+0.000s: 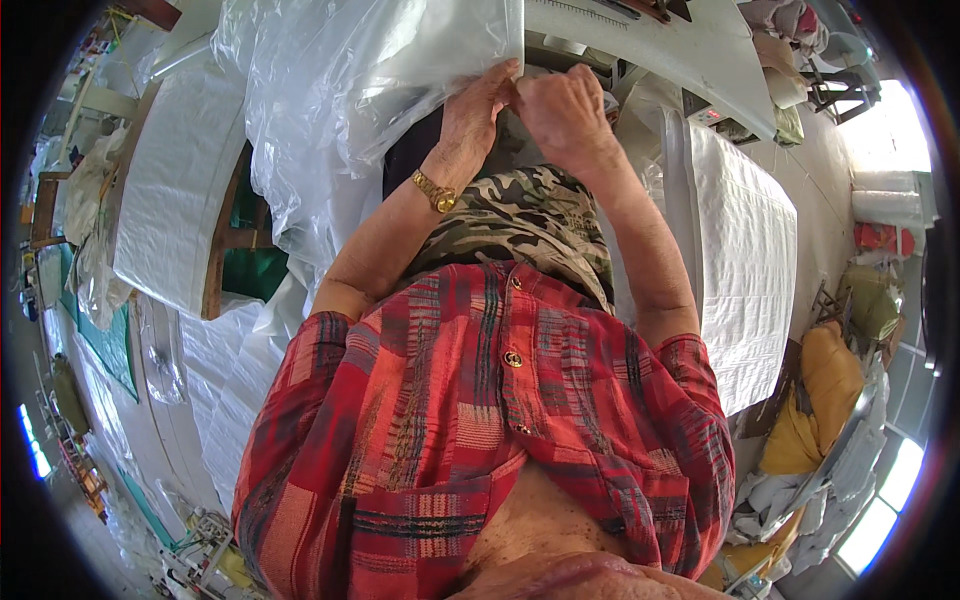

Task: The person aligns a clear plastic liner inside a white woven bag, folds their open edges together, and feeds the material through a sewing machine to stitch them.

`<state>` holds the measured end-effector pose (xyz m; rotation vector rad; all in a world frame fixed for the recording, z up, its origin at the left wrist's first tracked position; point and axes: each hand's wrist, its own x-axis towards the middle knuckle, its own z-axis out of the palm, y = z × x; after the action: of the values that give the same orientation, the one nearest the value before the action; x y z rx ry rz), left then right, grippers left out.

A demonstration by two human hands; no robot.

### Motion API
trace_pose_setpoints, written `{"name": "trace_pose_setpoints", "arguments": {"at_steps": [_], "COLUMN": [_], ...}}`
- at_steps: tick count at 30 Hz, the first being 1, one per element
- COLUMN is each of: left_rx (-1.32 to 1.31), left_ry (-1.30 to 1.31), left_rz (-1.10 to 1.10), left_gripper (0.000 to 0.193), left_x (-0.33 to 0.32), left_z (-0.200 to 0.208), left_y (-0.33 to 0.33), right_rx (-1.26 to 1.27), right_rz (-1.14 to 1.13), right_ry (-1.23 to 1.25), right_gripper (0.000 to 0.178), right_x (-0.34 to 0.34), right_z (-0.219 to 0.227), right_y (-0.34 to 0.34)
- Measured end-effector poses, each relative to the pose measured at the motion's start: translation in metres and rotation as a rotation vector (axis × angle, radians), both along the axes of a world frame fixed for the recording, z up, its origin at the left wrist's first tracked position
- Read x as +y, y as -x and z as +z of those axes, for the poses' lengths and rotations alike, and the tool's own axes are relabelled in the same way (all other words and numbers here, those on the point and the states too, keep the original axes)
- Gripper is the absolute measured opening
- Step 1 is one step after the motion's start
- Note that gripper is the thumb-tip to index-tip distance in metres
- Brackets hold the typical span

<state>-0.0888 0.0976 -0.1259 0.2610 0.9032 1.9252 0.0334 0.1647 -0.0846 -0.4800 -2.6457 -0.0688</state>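
Note:
My left hand (478,110), with a gold watch on its wrist, pinches the lower edge of a clear plastic bag (360,70) that hangs in front of me at the top of the view. My right hand (562,110) is closed right beside it, the fingertips of both meeting at the bag's edge. More clear plastic sheeting (300,200) drapes down on the left below the bag. A red plaid shirt and camouflage-patterned cloth fill the lower middle.
Stacks of white woven sacks lie on the left (180,180) and on the right (745,250). A white table edge (680,50) runs across the top right. Yellow cloth (820,400) and bundled fabric sit at the far right.

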Motion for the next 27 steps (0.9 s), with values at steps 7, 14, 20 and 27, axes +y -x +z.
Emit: {"name": "trace_pose_setpoints", "arguments": {"at_steps": [7, 14, 20, 27], "left_rx": [0.017, 0.512, 1.904, 2.092], "left_ry": [0.024, 0.006, -0.327, -0.284], "left_rz": [-0.054, -0.421, 0.142, 0.465], "left_gripper": [0.013, 0.017, 0.051, 0.037], "left_x": [-0.012, -0.043, -0.061, -0.022], "left_z": [-0.006, 0.018, 0.042, 0.019], "left_y": [-0.001, -0.014, -0.030, 0.033], "right_rx": [0.212, 0.300, 0.358, 0.574], "right_rz": [-0.126, -0.004, 0.143, 0.251], "right_ry": [0.721, 1.278, 1.445, 1.679], "right_gripper": [0.043, 0.027, 0.025, 0.018], "right_x": [0.028, 0.038, 0.035, 0.021], "right_z": [0.006, -0.009, 0.002, -0.004], "right_y": [0.009, 0.021, 0.016, 0.023]}}
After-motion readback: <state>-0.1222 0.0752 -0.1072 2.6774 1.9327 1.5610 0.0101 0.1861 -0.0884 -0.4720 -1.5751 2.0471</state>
